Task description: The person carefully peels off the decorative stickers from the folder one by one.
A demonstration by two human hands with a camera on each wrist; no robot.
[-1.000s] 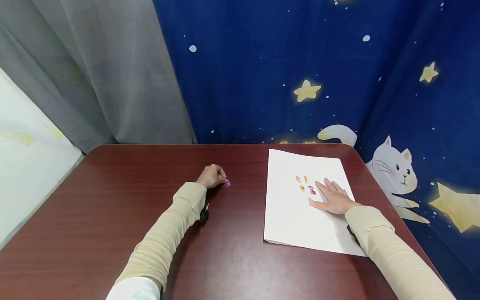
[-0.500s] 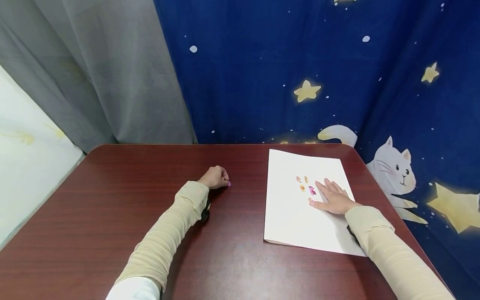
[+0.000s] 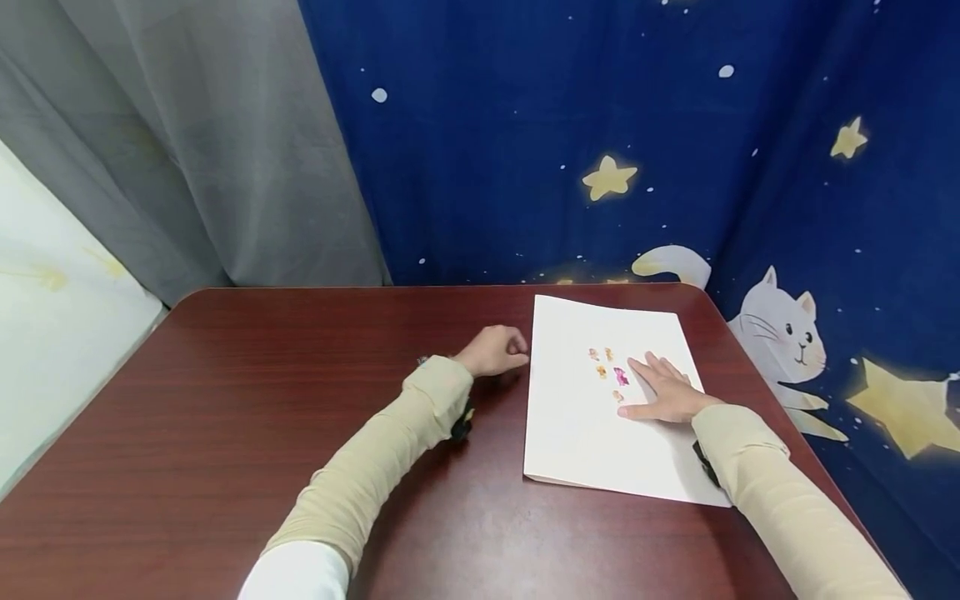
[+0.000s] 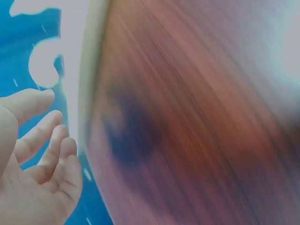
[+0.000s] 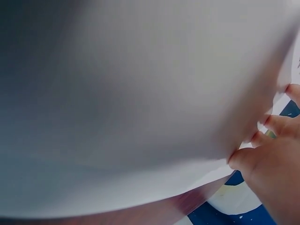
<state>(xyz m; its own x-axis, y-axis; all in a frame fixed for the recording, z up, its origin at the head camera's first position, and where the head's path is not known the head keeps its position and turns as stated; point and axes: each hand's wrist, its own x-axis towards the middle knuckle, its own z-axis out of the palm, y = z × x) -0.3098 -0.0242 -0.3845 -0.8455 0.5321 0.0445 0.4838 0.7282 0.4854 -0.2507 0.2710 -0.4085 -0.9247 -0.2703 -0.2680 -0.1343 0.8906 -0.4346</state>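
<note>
My left hand (image 3: 495, 350) is over the table just left of a white sheet (image 3: 585, 442), its fingertips close to the sheet's left edge. In the left wrist view the thumb and loosely bent fingers (image 4: 40, 140) stand apart, with nothing visible between them. Fingers spread, my right hand (image 3: 666, 396) rests on the right half of the sheet. The right wrist view has its fingertips (image 5: 239, 157) at the paper's far side. Left of that hand lie several small sticker-like orange pieces (image 3: 602, 372) and a magenta one (image 3: 621, 376).
The dark red wooden table (image 3: 262, 400) spreads wide to the left and front. Behind it hang a grey curtain (image 3: 247, 150) and a blue curtain (image 3: 480, 133) with stars and a cat. The sheet's front left corner lifts slightly.
My left hand has moved right to the sheet's edge; the small purple piece at its fingertips earlier no longer shows. The right hand's thumb has shifted slightly, uncovering more of an orange piece.
</note>
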